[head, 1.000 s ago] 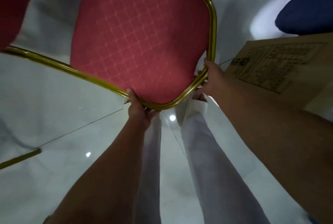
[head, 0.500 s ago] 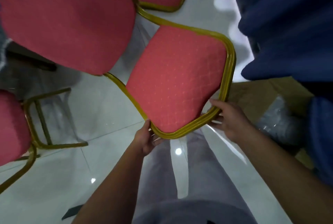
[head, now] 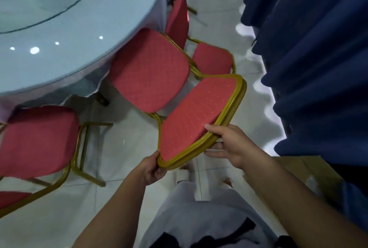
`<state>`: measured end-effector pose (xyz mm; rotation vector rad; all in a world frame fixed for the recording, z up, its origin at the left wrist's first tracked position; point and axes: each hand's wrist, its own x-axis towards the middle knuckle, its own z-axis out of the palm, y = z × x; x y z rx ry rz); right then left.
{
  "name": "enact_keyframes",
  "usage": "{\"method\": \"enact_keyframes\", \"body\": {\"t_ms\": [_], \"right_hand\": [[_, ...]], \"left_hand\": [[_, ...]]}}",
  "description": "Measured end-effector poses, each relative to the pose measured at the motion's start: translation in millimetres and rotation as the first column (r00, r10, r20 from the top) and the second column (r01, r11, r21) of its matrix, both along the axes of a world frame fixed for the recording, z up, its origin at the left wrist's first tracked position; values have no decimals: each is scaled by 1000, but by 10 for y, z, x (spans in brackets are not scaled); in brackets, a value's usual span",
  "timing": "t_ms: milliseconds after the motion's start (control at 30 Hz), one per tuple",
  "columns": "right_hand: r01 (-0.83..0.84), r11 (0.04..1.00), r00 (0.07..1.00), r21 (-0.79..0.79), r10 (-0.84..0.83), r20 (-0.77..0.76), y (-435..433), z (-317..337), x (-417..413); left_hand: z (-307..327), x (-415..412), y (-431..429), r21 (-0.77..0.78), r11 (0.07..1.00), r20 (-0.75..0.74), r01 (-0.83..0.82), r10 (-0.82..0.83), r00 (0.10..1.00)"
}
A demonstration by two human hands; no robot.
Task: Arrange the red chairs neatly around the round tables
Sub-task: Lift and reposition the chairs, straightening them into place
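I hold a red chair by its gold-framed backrest (head: 197, 116). My left hand (head: 153, 170) grips the backrest's lower left corner. My right hand (head: 229, 144) grips its right edge, thumb on the red padding. The seat (head: 149, 70) of this chair points toward the round table (head: 59, 34), which has a white cloth and a glass top. Another red chair (head: 35, 140) stands at the left by the table's edge. A third red chair (head: 211, 58) sits beyond the held one, with its back (head: 177, 20) near the table.
Dark blue curtains (head: 310, 58) hang along the right side. A brown cardboard box (head: 310, 174) lies on the white tiled floor under my right forearm. My legs in light trousers (head: 199, 208) are below the chair. Part of a fourth red seat (head: 12, 198) shows at the far left.
The view has swung up from the floor, so the table and neighbouring chairs come into sight. The held chair has moved toward the table, both hands still on its backrest.
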<state>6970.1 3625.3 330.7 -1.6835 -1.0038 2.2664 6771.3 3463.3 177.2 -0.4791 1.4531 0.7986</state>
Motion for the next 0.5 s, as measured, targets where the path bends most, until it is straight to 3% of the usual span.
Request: {"method": "enact_keyframes", "body": {"t_ms": [200,367,500], "right_hand": [[-68,998,998,14,68,2,-28,2,-62],[32,998,999,60,-31,-18,201,9,113],[34,999,998,1,-33,-60,612,79,355]], "left_hand": [[207,43,-84,-35,999,-107,-32,28,994],[346,221,-148,-60,997,-217,-50,36,976],[458,400,-49,-89,995,-294,-54,26,956]]}}
